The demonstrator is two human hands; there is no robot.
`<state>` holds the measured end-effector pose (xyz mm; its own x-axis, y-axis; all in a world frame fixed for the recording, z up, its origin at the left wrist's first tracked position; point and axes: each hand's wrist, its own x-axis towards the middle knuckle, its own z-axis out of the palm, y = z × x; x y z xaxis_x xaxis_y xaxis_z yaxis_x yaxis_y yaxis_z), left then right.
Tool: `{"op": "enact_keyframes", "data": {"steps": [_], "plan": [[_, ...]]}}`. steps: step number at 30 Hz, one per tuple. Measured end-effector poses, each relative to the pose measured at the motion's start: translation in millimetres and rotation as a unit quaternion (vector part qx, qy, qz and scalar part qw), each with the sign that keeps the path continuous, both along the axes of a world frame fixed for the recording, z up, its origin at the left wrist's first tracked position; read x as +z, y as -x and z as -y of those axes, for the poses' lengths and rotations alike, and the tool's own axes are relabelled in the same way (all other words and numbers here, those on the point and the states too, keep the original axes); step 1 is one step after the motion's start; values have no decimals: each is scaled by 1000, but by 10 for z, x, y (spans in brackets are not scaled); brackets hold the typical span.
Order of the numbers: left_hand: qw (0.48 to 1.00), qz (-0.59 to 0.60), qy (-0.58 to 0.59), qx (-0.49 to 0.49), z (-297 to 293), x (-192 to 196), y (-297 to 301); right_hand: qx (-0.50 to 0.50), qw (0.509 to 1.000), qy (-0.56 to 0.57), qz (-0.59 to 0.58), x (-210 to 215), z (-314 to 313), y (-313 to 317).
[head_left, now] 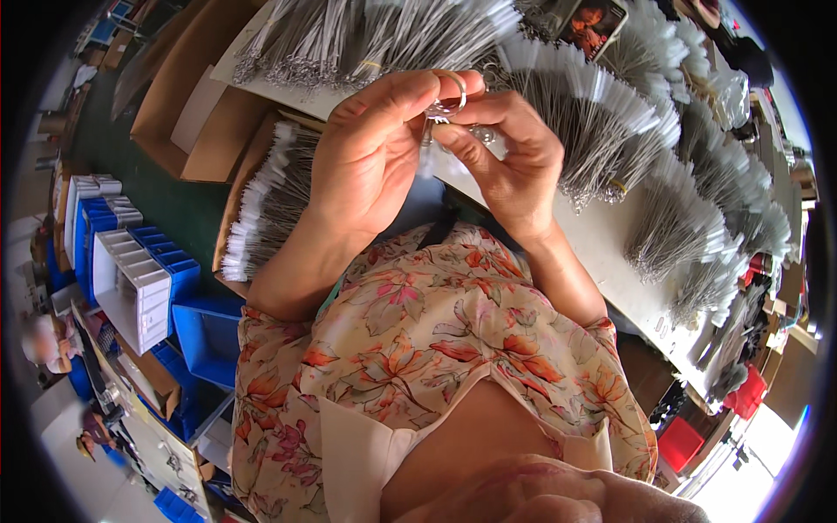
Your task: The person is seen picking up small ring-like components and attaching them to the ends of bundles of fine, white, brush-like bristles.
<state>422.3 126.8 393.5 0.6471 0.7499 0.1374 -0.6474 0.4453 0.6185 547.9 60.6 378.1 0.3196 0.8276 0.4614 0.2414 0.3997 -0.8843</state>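
In front of my chest, both hands meet over a shiny pale ring (463, 90) with small metal parts at its lower side. My left hand (370, 144) pinches the ring between thumb and fingertips. From the other side my right hand (514, 152) closes thumb and forefinger on the small metal pieces at the ring's lower edge; what exactly sits between those fingertips is too small to make out. Beyond the hands, on the white table, lie bundles of thin wire brushes (593, 131) with white bristle ends and looped wire ends.
A cardboard box (200, 131) stands open at the far left, and a carton of more wire brushes (275, 196) sits beside my left forearm. A phone (595, 26) rests among the bundles. Blue bins (209, 340) and a white crate (131, 288) are stacked at left; red bins (680, 443) stand at right.
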Motion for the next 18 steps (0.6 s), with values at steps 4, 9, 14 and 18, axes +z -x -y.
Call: {"op": "enact_keyframes", "data": {"steps": [4,9,14,18], "plan": [[996,0,-75,40,-65,48,180,-21,989,-99,109,381,-94,145],[970,-124,-181,103,-174,145,521,78,996,51,-7,683,-218,369],[762,-315,-561,68,-315,121,1290,342,839,264,-331,275,-333,597],[705,-482,-517,58,89,-675,1846,314,864,388,-71,-458,97,697]]}}
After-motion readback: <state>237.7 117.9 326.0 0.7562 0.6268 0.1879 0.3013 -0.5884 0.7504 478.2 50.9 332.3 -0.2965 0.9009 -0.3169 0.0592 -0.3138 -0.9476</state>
